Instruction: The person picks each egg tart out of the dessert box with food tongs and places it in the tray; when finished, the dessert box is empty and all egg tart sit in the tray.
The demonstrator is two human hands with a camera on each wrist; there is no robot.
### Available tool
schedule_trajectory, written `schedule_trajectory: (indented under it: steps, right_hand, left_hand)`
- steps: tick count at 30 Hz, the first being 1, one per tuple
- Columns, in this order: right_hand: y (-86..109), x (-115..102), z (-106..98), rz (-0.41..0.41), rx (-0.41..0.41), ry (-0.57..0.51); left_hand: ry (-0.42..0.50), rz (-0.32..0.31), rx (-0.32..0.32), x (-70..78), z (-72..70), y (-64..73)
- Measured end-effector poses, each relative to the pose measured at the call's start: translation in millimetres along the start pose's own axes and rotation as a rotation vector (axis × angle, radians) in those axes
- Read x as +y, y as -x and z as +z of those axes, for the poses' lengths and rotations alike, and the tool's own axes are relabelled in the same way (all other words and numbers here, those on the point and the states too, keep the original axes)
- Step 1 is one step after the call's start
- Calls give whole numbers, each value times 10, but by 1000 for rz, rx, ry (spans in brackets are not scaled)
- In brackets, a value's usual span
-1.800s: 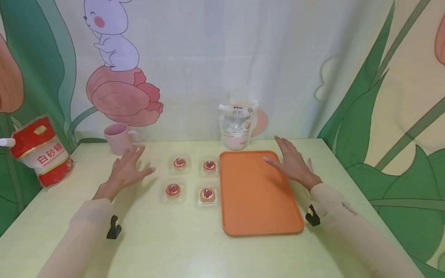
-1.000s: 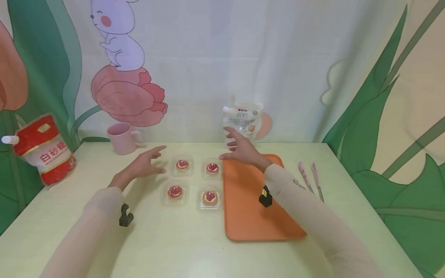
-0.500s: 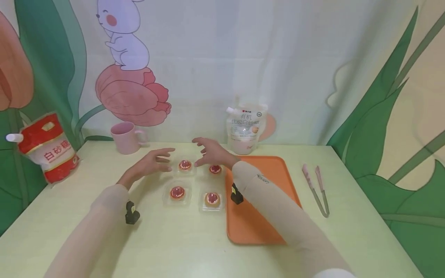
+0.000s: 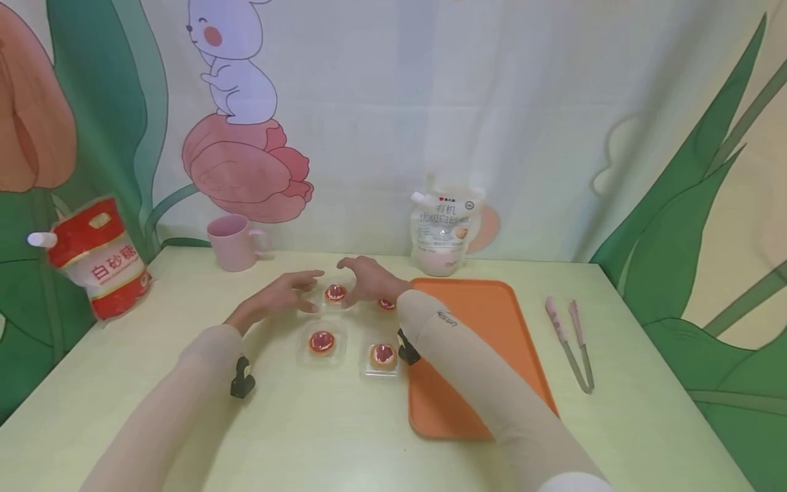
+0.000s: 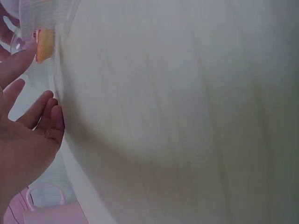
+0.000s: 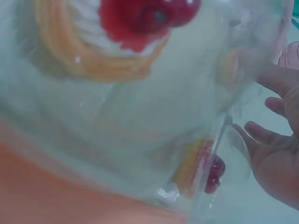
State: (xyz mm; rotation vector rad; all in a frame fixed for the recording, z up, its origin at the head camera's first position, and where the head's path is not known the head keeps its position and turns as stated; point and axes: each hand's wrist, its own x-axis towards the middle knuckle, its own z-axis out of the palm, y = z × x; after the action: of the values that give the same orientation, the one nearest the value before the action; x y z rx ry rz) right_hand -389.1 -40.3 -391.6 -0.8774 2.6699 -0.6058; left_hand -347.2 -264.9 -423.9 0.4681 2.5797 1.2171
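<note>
Several clear plastic boxes, each with a small fruit-topped tart, sit on the table left of the orange tray. Around the far-left box with its tart [image 4: 335,294] are both hands, one on each side. My left hand [image 4: 283,295] is at its left, fingers loosely bent and thumb apart. My right hand [image 4: 371,279] reaches over the far-right tart [image 4: 386,304], partly hiding it, with thumb and fingers spread. Whether either hand touches the box is unclear. In the right wrist view, a near tart [image 6: 103,60] in its box fills the upper left, with the hand [image 6: 280,158] beyond.
The orange tray [image 4: 467,321] lies right of the boxes, partly under the right sleeve. Tongs [image 4: 572,348] with pink handles lie farther right. A white sugar pouch [image 4: 444,232] and a pink mug [image 4: 233,242] stand at the back; a red sugar bag [image 4: 104,263] is left.
My right hand has swept left from over the tray to the far-left box, uncovering the tongs. My left hand has moved right, toward the same box. The boxes look unmoved.
</note>
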Motion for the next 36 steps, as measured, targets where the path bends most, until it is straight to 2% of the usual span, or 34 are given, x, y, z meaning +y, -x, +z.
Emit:
schedule_trajectory:
  steps: [6, 12, 23, 29, 32, 36]
  right_hand:
    - [-49, 11, 42, -7, -8, -8]
    - [-56, -40, 50, -2, -22, -2]
    - [-83, -86, 39, -13, -57, 25]
    - [-91, -113, 42, 0, -74, 45]
    - [-70, -132, 37, 4, -75, 57]
    - [-33, -159, 27, 5, -90, 98]
  left_hand:
    - [26, 12, -36, -6, 39, -33]
    - [27, 4, -30, -36, 76, -74]
    - [24, 16, 55, -66, 146, -102]
    - [-41, 27, 119, -80, 225, -105]
    - [-81, 12, 146, -79, 256, -110]
    - [-87, -1, 152, -73, 284, -105]
